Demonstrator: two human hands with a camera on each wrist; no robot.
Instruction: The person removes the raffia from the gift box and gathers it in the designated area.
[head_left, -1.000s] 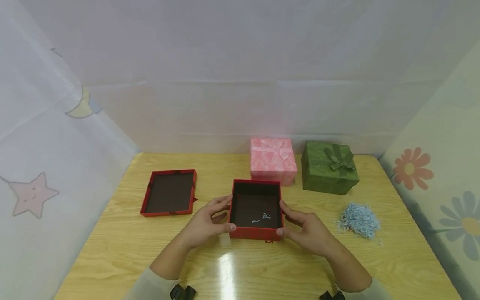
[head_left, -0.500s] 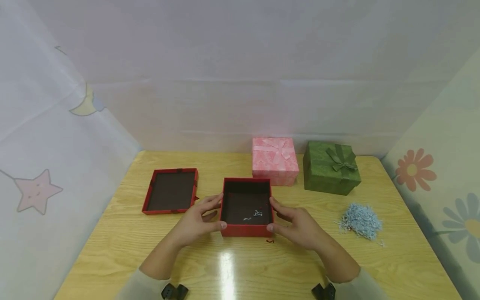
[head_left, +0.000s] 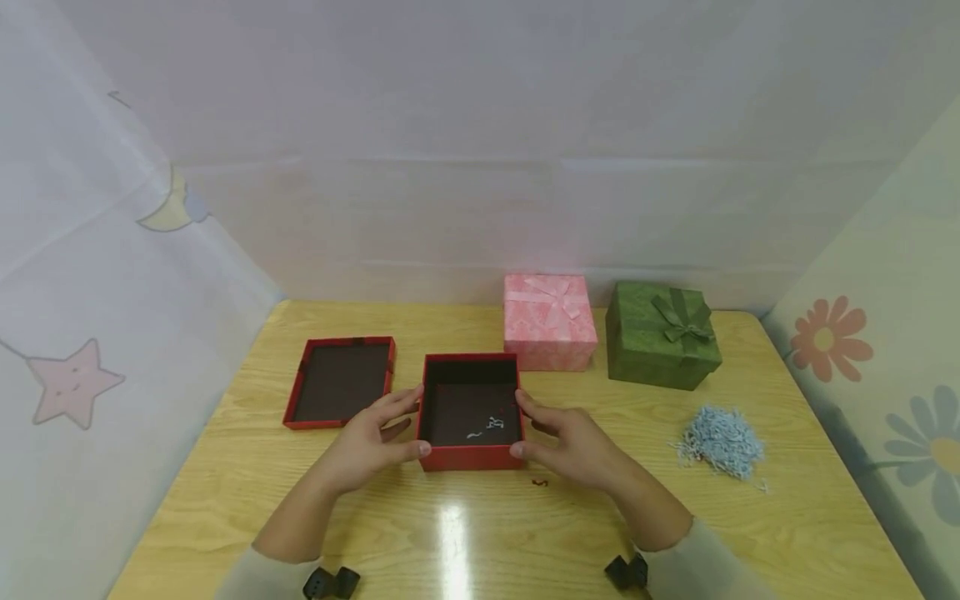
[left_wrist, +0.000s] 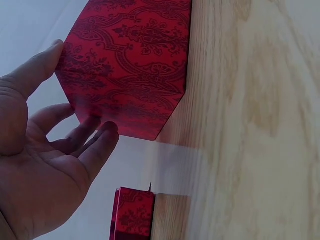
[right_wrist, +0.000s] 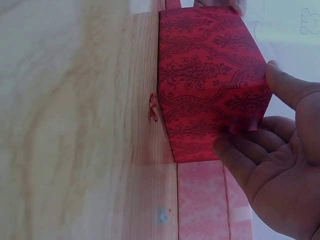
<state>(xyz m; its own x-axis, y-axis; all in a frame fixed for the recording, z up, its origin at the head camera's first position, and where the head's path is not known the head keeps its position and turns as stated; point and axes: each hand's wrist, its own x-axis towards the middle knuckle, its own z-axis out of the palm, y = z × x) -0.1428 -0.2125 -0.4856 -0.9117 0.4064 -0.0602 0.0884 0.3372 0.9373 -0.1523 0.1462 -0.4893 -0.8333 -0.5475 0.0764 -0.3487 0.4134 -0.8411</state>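
Note:
A red lidless gift box [head_left: 471, 458] with a dark inside sits on the table, patterned in dark scrolls in both wrist views. A few pale blue paper shreds [head_left: 495, 423] lie on its floor. My left hand [head_left: 367, 437] holds its left side, thumb at the near corner and fingers along the wall. On the opposite side my right hand [head_left: 577, 446] grips it the same way. The left wrist view shows the left fingers [left_wrist: 100, 150] bent against the box wall. To the left lies the red lid [head_left: 341, 379], its dark inside facing up.
Behind the box stand a pink gift box [head_left: 549, 325] and a green gift box [head_left: 662, 337], both with bows. A heap of light blue shredded paper [head_left: 722, 442] is on the right of the wooden table [head_left: 300, 500]. A red scrap [head_left: 539, 482] lies nearby.
Both hands have moved the red box leftward along the table, away from the red scrap and closer to the lid. The lid, pink box, green box and paper heap keep their places.

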